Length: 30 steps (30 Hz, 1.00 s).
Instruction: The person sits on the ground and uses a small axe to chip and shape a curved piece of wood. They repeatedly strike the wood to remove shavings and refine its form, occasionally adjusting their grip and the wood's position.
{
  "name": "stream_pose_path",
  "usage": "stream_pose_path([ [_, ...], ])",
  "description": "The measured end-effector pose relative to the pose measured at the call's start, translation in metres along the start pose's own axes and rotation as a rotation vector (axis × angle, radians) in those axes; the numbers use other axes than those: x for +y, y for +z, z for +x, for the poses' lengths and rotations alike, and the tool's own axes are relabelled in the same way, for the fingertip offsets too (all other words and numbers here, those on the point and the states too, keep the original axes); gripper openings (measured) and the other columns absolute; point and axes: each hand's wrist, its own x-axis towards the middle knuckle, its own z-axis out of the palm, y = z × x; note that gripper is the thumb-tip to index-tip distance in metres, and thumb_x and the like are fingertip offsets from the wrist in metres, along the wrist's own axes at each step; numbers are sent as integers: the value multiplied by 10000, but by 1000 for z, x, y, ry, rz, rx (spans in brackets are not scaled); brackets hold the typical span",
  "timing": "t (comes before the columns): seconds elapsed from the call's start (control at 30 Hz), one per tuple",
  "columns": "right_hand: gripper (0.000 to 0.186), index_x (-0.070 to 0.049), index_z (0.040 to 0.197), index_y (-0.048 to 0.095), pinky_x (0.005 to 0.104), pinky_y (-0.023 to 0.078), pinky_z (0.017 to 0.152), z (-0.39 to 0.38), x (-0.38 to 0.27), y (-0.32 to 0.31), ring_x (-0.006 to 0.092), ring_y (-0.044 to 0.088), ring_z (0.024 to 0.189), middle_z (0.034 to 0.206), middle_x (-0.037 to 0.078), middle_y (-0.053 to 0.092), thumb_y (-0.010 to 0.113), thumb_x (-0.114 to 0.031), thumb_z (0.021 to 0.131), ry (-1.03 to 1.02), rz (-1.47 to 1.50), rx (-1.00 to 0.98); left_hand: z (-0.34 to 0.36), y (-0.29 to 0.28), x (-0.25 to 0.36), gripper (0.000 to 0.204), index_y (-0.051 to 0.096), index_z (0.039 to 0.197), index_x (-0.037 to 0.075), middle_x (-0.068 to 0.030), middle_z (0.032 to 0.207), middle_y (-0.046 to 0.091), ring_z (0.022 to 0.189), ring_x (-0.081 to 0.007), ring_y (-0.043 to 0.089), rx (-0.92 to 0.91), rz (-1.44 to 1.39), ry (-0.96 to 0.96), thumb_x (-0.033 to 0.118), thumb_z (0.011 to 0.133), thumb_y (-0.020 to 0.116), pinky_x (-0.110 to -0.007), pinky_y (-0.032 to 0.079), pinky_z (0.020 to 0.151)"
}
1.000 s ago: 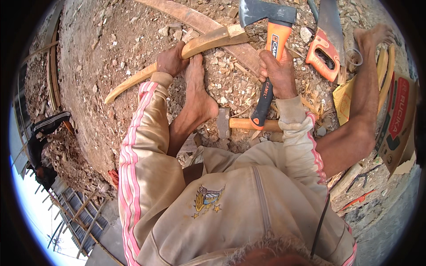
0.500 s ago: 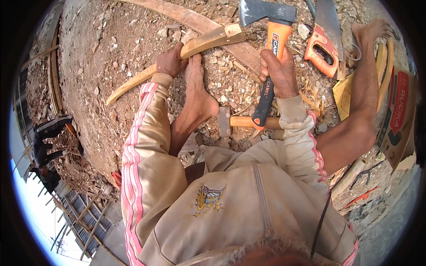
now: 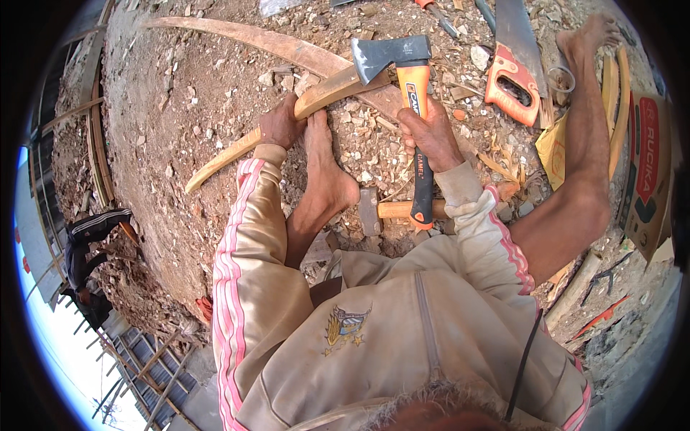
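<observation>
My left hand [image 3: 280, 126] grips a curved, pale wooden stick [image 3: 223, 154] that lies across the dirt, its far end resting on a longer curved plank [image 3: 266, 43]. My bare left foot [image 3: 323, 172] presses beside that hand, against the stick. My right hand [image 3: 430, 136] is closed around the orange and black handle of a hatchet [image 3: 417, 93]. The grey hatchet head [image 3: 388, 56] sits right at the stick's far end, touching or nearly touching it. Wood chips lie scattered under the blade.
A hammer [image 3: 392, 210] with a wooden handle lies near my right wrist. An orange-handled handsaw [image 3: 514, 65] lies at the upper right, beside my outstretched right leg [image 3: 582, 179]. Curved wooden strips [image 3: 614, 100] and a cardboard box [image 3: 647, 172] sit at the right. Another person [image 3: 86, 251] crouches at the left edge.
The hatchet head has come down slightly, toward the stick's far end. My left hand and foot keep their hold on the stick.
</observation>
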Motion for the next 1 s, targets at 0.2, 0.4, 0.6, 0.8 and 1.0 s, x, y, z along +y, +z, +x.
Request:
stream_pose_path([
  [0.2,142,-83,1006,499,238,405,402,3,-32,-5,54,446,466,682,-27,479,626,-88,943,-94,114,100,2,7,-8,332,531,1079,133,-127,1031,657,979,-371,672,201,-47,159,263,845,729,-482,532,785],
  [0.4,175,-82,1006,499,258,416,390,9,1,-4,75,463,459,717,-11,470,638,-62,903,8,58,81,0,10,-11,337,512,1072,120,-134,1047,654,1000,-377,664,155,-41,160,268,857,725,-485,532,805],
  [0.6,165,-66,1026,510,251,423,397,4,-18,1,75,484,484,734,-1,506,636,-82,920,-71,10,104,5,11,-9,321,525,1076,117,-131,1035,644,990,-371,660,185,-67,170,275,870,713,-482,529,799],
  [0.8,174,-67,1025,499,256,435,395,9,-14,-8,77,479,468,706,-4,488,632,-70,913,13,35,51,1,11,-5,314,538,1087,131,-109,1052,629,1000,-361,657,188,-53,162,255,862,718,-468,536,805],
  [1.0,170,-61,1021,493,250,431,394,3,-33,-8,70,468,462,728,5,499,627,-65,917,-147,71,123,-1,18,-9,315,543,1110,135,-112,1061,627,991,-362,654,207,-23,158,260,873,708,-471,532,810],
])
